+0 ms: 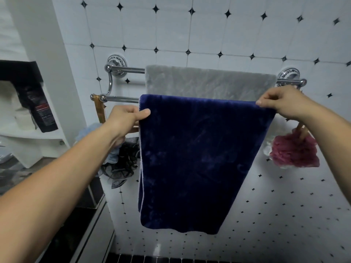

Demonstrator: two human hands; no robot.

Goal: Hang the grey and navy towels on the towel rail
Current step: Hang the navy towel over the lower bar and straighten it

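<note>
The grey towel (209,82) hangs over the upper, rear bar of the chrome rail (131,69), and the navy towel (199,158) is folded over the lower, front bar, just in front of the grey one and reaching well below it. The left hand (125,118) pinches the navy towel's left top edge, thumb on the front and fingers curled behind, while the right hand (281,103) pinches its right top corner between thumb and curled fingers. On the shelf (28,136) at left a black packet (40,109) has red and white print, too blurred to read.
</note>
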